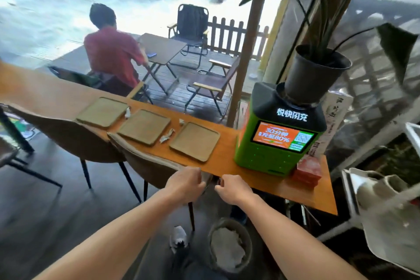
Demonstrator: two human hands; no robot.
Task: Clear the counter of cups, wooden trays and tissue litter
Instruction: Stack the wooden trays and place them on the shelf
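On the far-left stretch of the long orange-brown surface [223, 162], three square wooden trays lie flat in a row: left tray [102, 112], middle tray [144, 126], right tray [195, 141]. All are pale olive-tan with a raised rim and nothing inside. Crumpled white tissue litter sits between them: one scrap [127, 112] just beside the left tray's right edge, a longer twisted scrap [167, 136] between the middle and right trays, and a small scrap [181, 121] near the right tray's far corner. Right of the trays stands a green charging kiosk [279, 141] with a potted plant [316, 75] on top. At the near edge, the left hand [185, 183] is over a brown chair back [156, 163], fingers bent; cannot tell if it grips. The right hand [234, 190] hangs just beside it, fingers curled in; can't tell if anything is held. A bin [229, 245] holding white paper sits on the floor below.
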